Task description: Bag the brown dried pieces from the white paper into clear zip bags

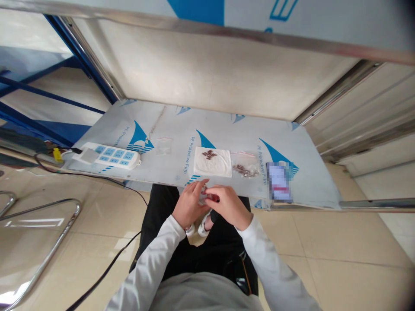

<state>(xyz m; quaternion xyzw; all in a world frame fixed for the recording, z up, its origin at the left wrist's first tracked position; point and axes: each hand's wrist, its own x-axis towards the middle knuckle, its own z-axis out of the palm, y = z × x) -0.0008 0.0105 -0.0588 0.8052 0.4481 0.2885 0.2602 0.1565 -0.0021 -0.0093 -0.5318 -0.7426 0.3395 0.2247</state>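
Observation:
My left hand [190, 204] and my right hand [229, 205] meet over my lap, just in front of the table edge. Between them is a small clear plastic bag [203, 197], pinched by the fingers of both. Most of it is hidden, and I cannot make out what it contains. Beyond my hands lies a folded white cloth [214, 167] with several small dark brown pieces [209, 154] gathered on it. To its right, a clear zip bag [248, 162] holds more brown pieces. A flat clear zip bag [164, 146] lies further left.
A white power strip [112, 157] with blue sockets sits at the table's left, its black cable [97, 175] trailing along the front edge. On the right lies a phone [279, 183] with a blurred screen. A film-covered shelf [246, 19] crosses above the table [227, 134].

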